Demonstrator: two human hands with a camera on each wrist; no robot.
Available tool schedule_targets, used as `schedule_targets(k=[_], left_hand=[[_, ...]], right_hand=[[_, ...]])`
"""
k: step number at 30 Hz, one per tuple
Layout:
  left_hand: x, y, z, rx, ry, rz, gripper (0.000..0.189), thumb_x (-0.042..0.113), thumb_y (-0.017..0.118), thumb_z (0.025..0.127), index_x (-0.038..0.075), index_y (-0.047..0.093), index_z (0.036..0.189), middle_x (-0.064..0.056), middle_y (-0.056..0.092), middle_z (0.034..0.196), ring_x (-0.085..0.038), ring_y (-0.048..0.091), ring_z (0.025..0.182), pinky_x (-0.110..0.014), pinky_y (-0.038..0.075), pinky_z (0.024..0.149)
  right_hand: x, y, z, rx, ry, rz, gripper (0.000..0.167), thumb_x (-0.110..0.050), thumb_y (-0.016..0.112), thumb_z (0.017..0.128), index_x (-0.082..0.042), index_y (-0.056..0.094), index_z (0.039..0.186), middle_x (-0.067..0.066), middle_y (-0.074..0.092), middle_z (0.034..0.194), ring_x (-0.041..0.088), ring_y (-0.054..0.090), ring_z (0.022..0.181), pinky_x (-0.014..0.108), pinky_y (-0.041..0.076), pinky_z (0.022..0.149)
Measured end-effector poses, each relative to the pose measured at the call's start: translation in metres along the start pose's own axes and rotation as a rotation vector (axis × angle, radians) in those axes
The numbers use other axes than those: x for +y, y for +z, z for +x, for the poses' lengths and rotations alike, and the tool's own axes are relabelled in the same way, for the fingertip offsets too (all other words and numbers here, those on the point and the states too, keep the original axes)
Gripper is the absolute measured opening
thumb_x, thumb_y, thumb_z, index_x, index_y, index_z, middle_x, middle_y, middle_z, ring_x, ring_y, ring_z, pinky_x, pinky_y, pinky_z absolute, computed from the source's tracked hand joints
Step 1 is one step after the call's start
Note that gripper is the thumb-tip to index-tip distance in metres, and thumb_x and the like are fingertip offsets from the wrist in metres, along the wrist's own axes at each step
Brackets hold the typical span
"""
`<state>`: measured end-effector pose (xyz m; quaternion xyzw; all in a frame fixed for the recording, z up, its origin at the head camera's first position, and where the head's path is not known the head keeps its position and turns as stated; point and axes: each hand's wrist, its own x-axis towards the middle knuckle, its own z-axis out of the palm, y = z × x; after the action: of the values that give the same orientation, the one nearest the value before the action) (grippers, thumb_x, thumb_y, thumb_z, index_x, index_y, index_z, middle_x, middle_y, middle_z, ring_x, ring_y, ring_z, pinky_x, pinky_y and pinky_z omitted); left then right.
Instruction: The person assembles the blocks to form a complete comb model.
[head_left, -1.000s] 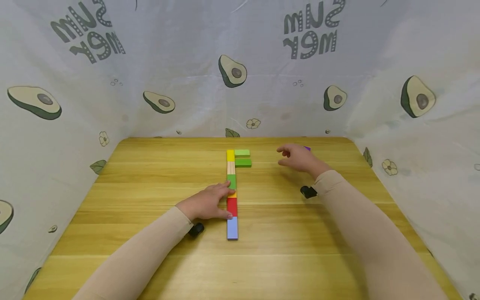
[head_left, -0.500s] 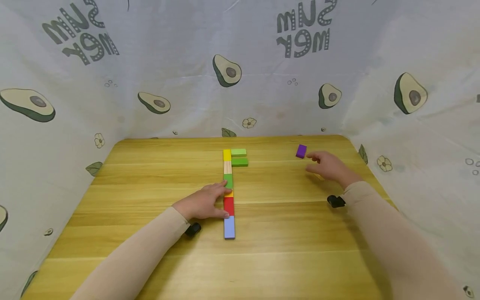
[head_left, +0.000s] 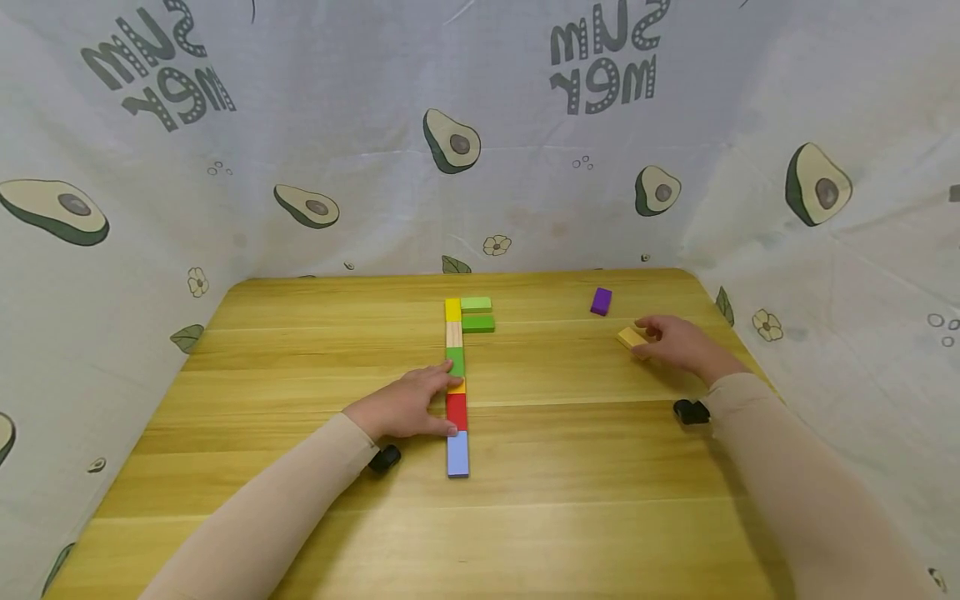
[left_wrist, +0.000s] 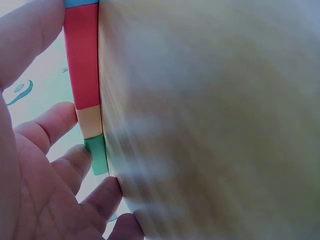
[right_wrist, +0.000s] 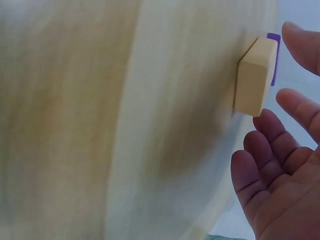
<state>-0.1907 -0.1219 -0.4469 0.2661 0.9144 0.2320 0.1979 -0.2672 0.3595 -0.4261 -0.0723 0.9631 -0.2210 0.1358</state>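
A straight row of coloured wooden blocks runs down the table: yellow, plain wood, green, orange, red and light blue. My left hand lies along the row's left side, its spread fingertips on or against the middle blocks. To the right, my right hand is at a pale yellow wooden block, thumb and fingers spread about its near end. The right wrist view shows thumb and index finger apart from that block; a lower fingertip seems to touch it.
Two green blocks, one light and one darker, jut right from the row's far end. A purple block lies behind the pale yellow one. Patterned cloth surrounds the wooden table at the back and sides.
My right hand has moved right and nearer, uncovering the purple block and then reaching the pale yellow block. The left hand stays on the row. The head view has shifted slightly.
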Motion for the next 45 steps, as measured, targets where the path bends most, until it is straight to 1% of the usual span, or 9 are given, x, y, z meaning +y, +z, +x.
schedule_targets(k=[5, 10, 14, 19, 25, 30, 36, 45], left_hand=[[0.000, -0.001, 0.000, 0.000, 0.003, -0.006, 0.080, 0.046, 0.082, 0.091, 0.021, 0.048, 0.159, -0.005, 0.020, 0.177, -0.035, 0.024, 0.162, -0.053, 0.026, 0.131], [0.000, -0.001, 0.000, -0.002, 0.000, -0.008, 0.080, 0.046, 0.082, 0.091, 0.021, 0.048, 0.159, -0.004, 0.020, 0.177, -0.035, 0.023, 0.162, -0.053, 0.026, 0.131], [0.000, -0.001, 0.000, -0.004, 0.004, -0.009, 0.080, 0.047, 0.082, 0.091, 0.021, 0.047, 0.159, -0.004, 0.019, 0.177, -0.035, 0.023, 0.163, -0.053, 0.026, 0.131], [0.000, -0.001, 0.000, -0.003, 0.013, -0.006, 0.081, 0.047, 0.081, 0.091, 0.021, 0.047, 0.159, -0.004, 0.020, 0.177, -0.035, 0.023, 0.162, -0.053, 0.027, 0.131], [0.001, -0.001, 0.000, -0.004, 0.009, -0.007, 0.081, 0.046, 0.081, 0.091, 0.021, 0.047, 0.159, -0.004, 0.019, 0.177, -0.035, 0.023, 0.162, -0.052, 0.026, 0.131], [0.001, -0.001, -0.001, -0.008, 0.002, -0.008, 0.080, 0.047, 0.081, 0.091, 0.021, 0.047, 0.159, -0.004, 0.019, 0.178, -0.035, 0.023, 0.163, -0.053, 0.025, 0.131], [0.000, -0.001, 0.000, -0.006, 0.004, -0.007, 0.080, 0.047, 0.081, 0.092, 0.021, 0.047, 0.159, -0.004, 0.019, 0.177, -0.035, 0.023, 0.163, -0.053, 0.026, 0.131], [-0.002, 0.001, 0.001, -0.012, -0.011, 0.002, 0.081, 0.048, 0.080, 0.092, 0.024, 0.045, 0.160, -0.001, 0.018, 0.178, -0.033, 0.021, 0.163, -0.052, 0.025, 0.131]], right_hand=[[0.007, 0.004, 0.001, -0.026, 0.009, 0.005, 0.079, -0.036, 0.074, 0.097, 0.011, 0.043, 0.152, 0.038, 0.057, 0.139, 0.047, 0.059, 0.121, 0.064, 0.047, 0.108], [0.010, 0.005, 0.000, -0.039, 0.020, 0.023, 0.079, -0.034, 0.076, 0.096, 0.010, 0.043, 0.152, 0.037, 0.058, 0.138, 0.042, 0.062, 0.115, 0.060, 0.052, 0.103], [0.012, 0.007, 0.000, -0.041, 0.020, 0.024, 0.077, -0.032, 0.077, 0.096, 0.010, 0.044, 0.152, 0.033, 0.061, 0.130, 0.036, 0.062, 0.107, 0.052, 0.055, 0.095], [0.014, 0.008, 0.001, -0.041, 0.004, 0.032, 0.075, -0.029, 0.076, 0.096, 0.011, 0.044, 0.151, 0.029, 0.062, 0.123, 0.031, 0.062, 0.099, 0.040, 0.055, 0.087], [0.013, 0.009, 0.000, -0.034, -0.005, 0.045, 0.071, -0.026, 0.075, 0.097, 0.010, 0.046, 0.150, 0.026, 0.063, 0.121, 0.029, 0.061, 0.098, 0.033, 0.053, 0.082], [0.012, 0.009, -0.002, -0.031, -0.007, 0.040, 0.069, -0.026, 0.076, 0.096, 0.010, 0.048, 0.148, 0.026, 0.064, 0.119, 0.029, 0.060, 0.097, 0.031, 0.051, 0.081], [0.011, 0.009, -0.002, -0.032, 0.001, 0.051, 0.069, -0.026, 0.076, 0.097, 0.009, 0.048, 0.149, 0.027, 0.063, 0.122, 0.031, 0.060, 0.099, 0.033, 0.050, 0.083], [0.014, 0.010, 0.000, -0.040, 0.006, 0.057, 0.069, -0.024, 0.076, 0.097, 0.010, 0.047, 0.149, 0.028, 0.062, 0.123, 0.031, 0.059, 0.100, 0.035, 0.050, 0.086]])
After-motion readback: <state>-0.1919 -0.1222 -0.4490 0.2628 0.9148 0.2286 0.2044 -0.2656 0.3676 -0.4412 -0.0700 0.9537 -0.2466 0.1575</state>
